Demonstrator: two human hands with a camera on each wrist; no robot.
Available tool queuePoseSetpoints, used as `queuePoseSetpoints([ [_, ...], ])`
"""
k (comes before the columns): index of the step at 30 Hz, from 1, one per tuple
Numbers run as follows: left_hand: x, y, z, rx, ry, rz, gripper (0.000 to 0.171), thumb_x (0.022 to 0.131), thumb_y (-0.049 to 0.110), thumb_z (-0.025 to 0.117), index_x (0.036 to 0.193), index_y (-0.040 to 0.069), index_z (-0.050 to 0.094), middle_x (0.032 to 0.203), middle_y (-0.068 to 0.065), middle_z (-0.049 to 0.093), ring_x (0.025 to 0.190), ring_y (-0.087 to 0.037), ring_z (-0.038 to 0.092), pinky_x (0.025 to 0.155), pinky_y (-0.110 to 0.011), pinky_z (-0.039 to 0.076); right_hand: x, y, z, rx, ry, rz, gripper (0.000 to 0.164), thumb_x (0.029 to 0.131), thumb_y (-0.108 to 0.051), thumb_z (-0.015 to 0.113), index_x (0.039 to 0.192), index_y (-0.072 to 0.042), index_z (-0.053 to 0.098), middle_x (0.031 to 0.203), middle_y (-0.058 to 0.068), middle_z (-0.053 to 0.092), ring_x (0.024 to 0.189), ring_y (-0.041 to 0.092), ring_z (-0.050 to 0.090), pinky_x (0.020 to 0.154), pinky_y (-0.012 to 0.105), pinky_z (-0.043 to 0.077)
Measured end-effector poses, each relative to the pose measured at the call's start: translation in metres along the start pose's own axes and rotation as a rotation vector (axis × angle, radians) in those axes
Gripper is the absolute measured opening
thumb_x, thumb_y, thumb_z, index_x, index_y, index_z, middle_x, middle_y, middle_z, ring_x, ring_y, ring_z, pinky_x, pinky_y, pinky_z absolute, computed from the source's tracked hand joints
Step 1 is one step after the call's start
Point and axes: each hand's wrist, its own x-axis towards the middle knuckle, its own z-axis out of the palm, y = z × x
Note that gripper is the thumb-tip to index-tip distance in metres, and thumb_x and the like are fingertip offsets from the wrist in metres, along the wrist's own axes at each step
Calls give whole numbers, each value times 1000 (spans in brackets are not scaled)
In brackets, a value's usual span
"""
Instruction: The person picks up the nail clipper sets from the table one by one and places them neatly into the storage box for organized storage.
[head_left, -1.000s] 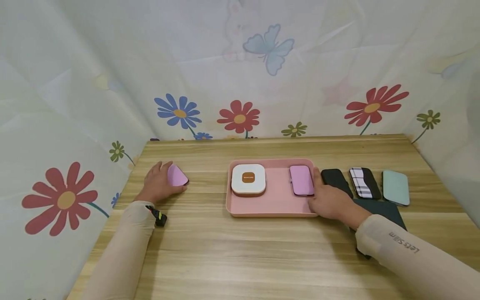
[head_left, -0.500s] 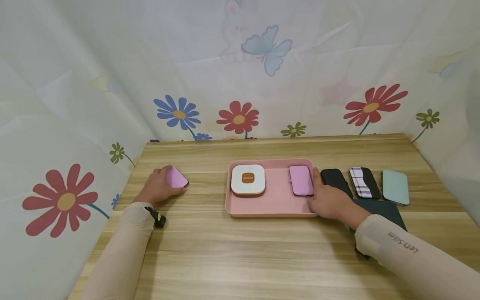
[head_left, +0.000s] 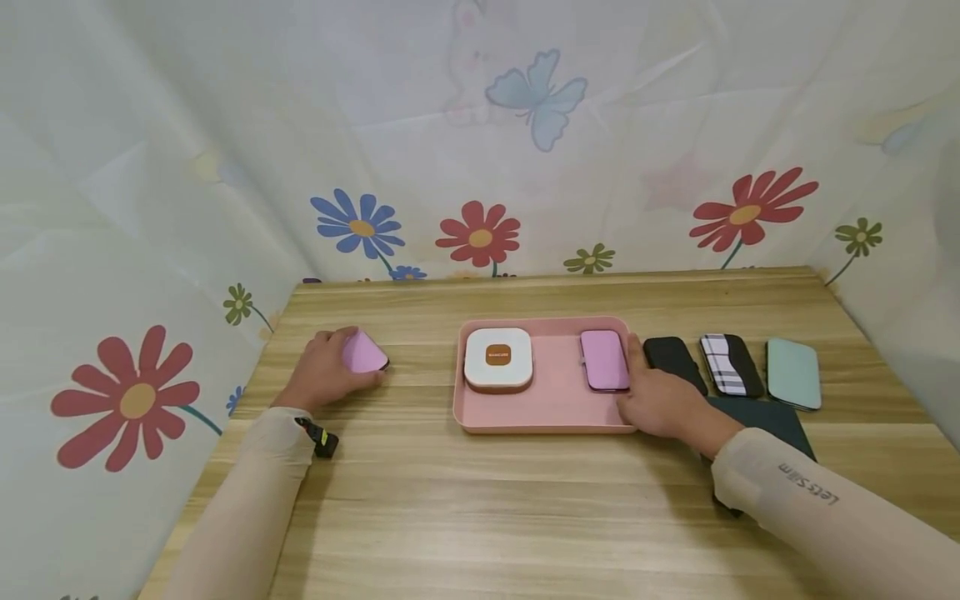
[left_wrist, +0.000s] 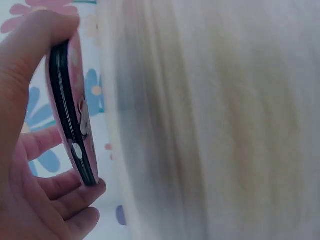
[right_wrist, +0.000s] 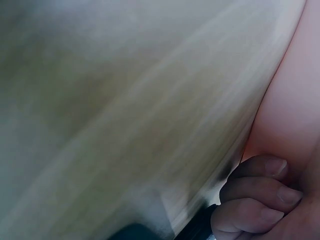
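My left hand (head_left: 327, 371) grips a slim pink case (head_left: 363, 352) at the table's left. The left wrist view shows this case (left_wrist: 75, 110) edge-on, with a black rim, a silvery clasp and a printed picture; the thumb is on one end and fingertips on the other. My right hand (head_left: 660, 400) holds the right side of a pink tray (head_left: 543, 425). Curled fingers (right_wrist: 255, 195) lie against the tray's outer wall (right_wrist: 285, 95) in the right wrist view. Inside the tray, a white rounded box (head_left: 498, 358) with a brown label sits left and another pink case (head_left: 604, 360) lies right.
Right of the tray lie a black case (head_left: 671, 358), a black case with a plaid flap (head_left: 729, 365) and a mint case (head_left: 792, 373). A dark flat item (head_left: 772, 421) is partly under my right wrist. Flowered sheeting (head_left: 405, 150) borders the wooden table (head_left: 480, 508).
My left hand and the pink case have shifted slightly to the right. The right hand keeps its place at the tray, and the things in it have not moved.
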Motion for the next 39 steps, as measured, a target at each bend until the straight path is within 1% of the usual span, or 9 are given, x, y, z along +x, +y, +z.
queuePoseSetpoints([
  [5,-2,18,-3,-1,-12,36,113,72,63,80,156,8,29,133,-24,54,105,-35,58,82,-50,54,-1,0,0,8,-1,-2,94,94,-26,45,154,3,-22,55,2,51,42,15,38,42,28,24],
  [8,-3,26,-4,3,-8,56,115,73,60,80,158,7,24,132,-23,56,104,-34,59,82,-49,55,-1,1,1,6,2,-5,94,94,-26,45,154,3,-21,55,2,50,42,14,37,42,28,24],
  [11,-4,32,-5,5,-6,67,115,73,57,81,158,6,23,134,-23,55,106,-35,59,85,-51,55,0,2,1,4,5,-4,94,94,-26,44,154,3,-22,54,2,50,42,14,36,42,28,23],
  [19,-5,47,-5,1,13,118,110,72,55,83,157,10,29,136,-18,55,104,-31,59,84,-49,56,2,1,1,-3,8,2,94,94,-27,44,154,3,-22,55,2,51,42,15,38,42,29,23],
  [22,-7,54,-4,4,4,134,108,72,55,82,156,11,31,130,-15,58,100,-29,60,80,-46,56,2,1,0,0,1,5,93,94,-27,44,154,3,-22,55,3,51,42,15,38,42,29,23],
  [27,-9,71,-5,13,-2,170,102,73,53,82,153,9,36,120,-13,60,95,-27,59,77,-43,56,1,0,0,5,-1,8,94,95,-27,44,154,2,-23,55,3,51,43,15,38,42,29,23],
  [32,-8,87,-3,31,2,193,101,71,54,82,151,11,38,123,-10,60,98,-26,58,79,-42,57,2,0,0,6,1,13,94,95,-27,44,154,1,-23,56,3,51,43,16,38,42,29,23],
  [39,-6,106,1,92,44,292,98,69,56,80,148,12,44,132,-12,57,105,-27,57,83,-44,56,2,0,1,6,-5,26,94,95,-27,44,154,0,-24,56,3,51,43,16,38,42,29,24],
])
